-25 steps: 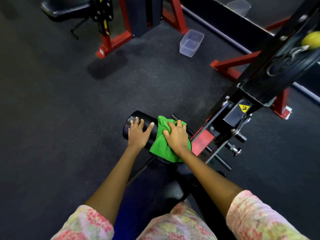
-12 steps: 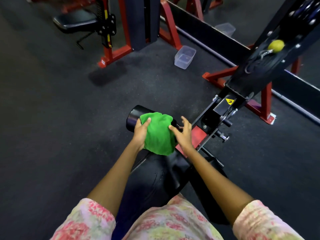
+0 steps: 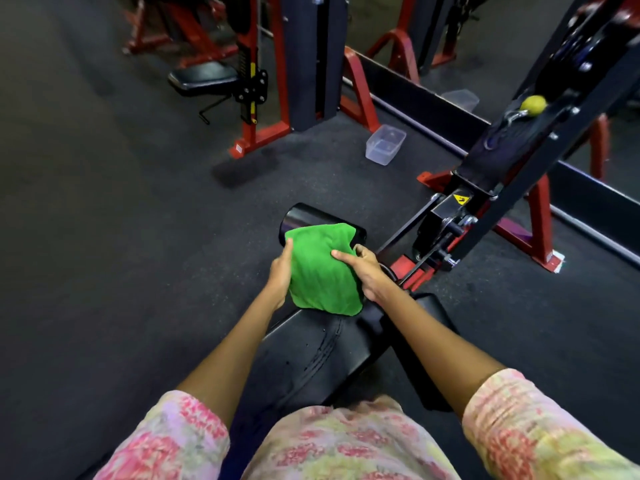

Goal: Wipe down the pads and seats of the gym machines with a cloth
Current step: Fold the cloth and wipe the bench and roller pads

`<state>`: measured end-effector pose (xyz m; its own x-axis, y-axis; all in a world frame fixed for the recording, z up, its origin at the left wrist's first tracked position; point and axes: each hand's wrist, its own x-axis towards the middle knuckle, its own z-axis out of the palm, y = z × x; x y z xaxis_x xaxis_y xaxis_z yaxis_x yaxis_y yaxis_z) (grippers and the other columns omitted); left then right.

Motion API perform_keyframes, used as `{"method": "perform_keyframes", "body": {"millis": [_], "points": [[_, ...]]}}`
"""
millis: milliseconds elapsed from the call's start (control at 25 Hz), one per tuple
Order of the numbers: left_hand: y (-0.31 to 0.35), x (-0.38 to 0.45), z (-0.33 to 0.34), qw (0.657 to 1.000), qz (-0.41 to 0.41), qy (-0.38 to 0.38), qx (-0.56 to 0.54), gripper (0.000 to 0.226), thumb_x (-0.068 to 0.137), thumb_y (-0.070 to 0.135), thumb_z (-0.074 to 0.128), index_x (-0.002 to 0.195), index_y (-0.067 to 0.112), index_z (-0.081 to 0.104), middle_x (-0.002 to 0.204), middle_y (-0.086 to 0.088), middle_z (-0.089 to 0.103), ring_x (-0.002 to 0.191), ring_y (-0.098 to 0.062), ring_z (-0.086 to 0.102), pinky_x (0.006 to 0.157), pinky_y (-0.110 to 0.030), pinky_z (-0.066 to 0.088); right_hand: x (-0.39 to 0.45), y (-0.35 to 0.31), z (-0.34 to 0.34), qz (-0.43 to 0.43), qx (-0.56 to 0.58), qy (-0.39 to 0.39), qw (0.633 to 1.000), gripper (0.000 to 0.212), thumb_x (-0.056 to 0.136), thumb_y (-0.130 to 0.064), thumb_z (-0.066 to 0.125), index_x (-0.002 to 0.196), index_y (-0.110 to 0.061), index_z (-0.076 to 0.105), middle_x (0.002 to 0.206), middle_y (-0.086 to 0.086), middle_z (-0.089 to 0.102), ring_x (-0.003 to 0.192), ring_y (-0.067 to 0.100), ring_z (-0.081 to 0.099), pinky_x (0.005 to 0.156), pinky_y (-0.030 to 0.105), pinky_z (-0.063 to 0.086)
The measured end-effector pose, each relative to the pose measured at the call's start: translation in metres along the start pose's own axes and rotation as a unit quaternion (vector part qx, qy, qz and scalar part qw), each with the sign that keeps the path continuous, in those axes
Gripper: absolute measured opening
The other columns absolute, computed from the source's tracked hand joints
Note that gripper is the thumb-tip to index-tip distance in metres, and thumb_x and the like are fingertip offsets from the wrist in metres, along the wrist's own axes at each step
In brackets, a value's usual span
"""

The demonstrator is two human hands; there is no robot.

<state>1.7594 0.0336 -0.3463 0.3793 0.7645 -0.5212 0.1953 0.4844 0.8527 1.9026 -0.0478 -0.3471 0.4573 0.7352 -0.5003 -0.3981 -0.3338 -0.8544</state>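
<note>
Far left: bare dark rubber gym floor [image 3: 104,237]. Further back, a black padded seat [image 3: 202,77] on a red-and-black steel machine frame [image 3: 256,133], well apart from the hands and presumably not yet wiped.

Centre: a black cylindrical roller pad [image 3: 299,214], long axis running from near-left to far-right toward the machine arm, its glossy round end cap facing left. Draped over its top and near side, a bright green microfibre cloth [image 3: 323,268], covering most of the visible roller and hanging down onto the black vinyl bench pad [image 3: 322,351] just below.

Left hand [image 3: 281,271] pressed against the cloth's left edge, fingers fairly straight, thumb up along the fabric — holding the cloth to the roller rather than clenching it, as far as can be told. Right hand [image 3: 365,271] on the cloth's right edge, thumb stretched across the green fabric, fingers curled over the far side, apparently gripping cloth and roller together.

Roller squarely between the two hands, both equally near; likely next a twist or slide along that axis, toward the exposed left end cap.

Right: a black steel machine arm [image 3: 485,216] with a yellow warning sticker [image 3: 460,199], just beside the right hand — a knuckle hazard when sliding that way. Beyond, a clear plastic tub [image 3: 385,144] on the floor and a yellow-green ball [image 3: 533,105] on the upper frame.
</note>
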Motion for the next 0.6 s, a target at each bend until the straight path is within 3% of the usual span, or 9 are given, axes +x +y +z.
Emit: {"method": "perform_keyframes", "body": {"millis": [120,200,320,440,600], "points": [[-0.027,-0.048,-0.013,0.999,0.021,0.006,0.036,0.047,0.097,0.038,0.045,0.128,0.004,0.053,0.121,-0.002,0.057,0.11,-0.017,0.055,0.091,-0.028,0.043,-0.031,0.004,0.007,-0.008,0.008,-0.027,1.0,0.02,0.081,-0.017,0.071,0.094,-0.015,0.056,0.095,0.007,0.067,0.085,0.021,0.065,0.074,0.035,0.055],[-0.044,-0.078,-0.018,0.998,0.054,0.024,0.024,0.042,0.097,0.033,0.047,0.128,0.006,0.054,0.124,-0.007,0.059,0.112,-0.022,0.057,0.092,-0.032,0.046,-0.052,0.011,0.009,0.002,-0.023,-0.045,0.999,0.025,0.081,-0.021,0.072,0.097,-0.012,0.055,0.103,0.012,0.066,0.094,0.028,0.064,0.084,0.043,0.054],[-0.074,-0.129,-0.02,0.989,0.094,0.107,0.031,0.037,0.098,0.032,0.044,0.125,0.008,0.055,0.116,-0.003,0.06,0.109,-0.021,0.057,0.09,-0.03,0.045,-0.095,0.037,0.01,0.015,-0.052,-0.072,0.996,0.028,0.079,-0.02,0.073,0.097,-0.014,0.053,0.11,0.013,0.064,0.096,0.026,0.063,0.082,0.039,0.053],[-0.123,-0.182,-0.025,0.982,0.08,0.169,-0.004,0.036,0.099,0.032,0.042,0.122,0.007,0.055,0.12,-0.008,0.06,0.106,-0.019,0.056,0.087,-0.028,0.044,-0.144,0.081,0.004,0.018,-0.079,-0.145,0.986,0.044,0.077,-0.007,0.072,0.112,-0.016,0.045,0.108,0.007,0.063,0.094,0.019,0.062,0.079,0.032,0.051],[-0.183,-0.253,-0.052,0.977,0.01,0.213,-0.006,0.044,0.099,0.036,0.041,0.133,0.009,0.047,0.132,-0.001,0.051,0.121,-0.021,0.048,0.099,-0.032,0.039,-0.198,0.141,0.012,0.031,-0.163,-0.222,0.961,0.066,0.072,0.01,0.068,0.124,-0.019,0.041,0.119,0.007,0.059,0.107,0.022,0.057,0.095,0.038,0.047]]}}
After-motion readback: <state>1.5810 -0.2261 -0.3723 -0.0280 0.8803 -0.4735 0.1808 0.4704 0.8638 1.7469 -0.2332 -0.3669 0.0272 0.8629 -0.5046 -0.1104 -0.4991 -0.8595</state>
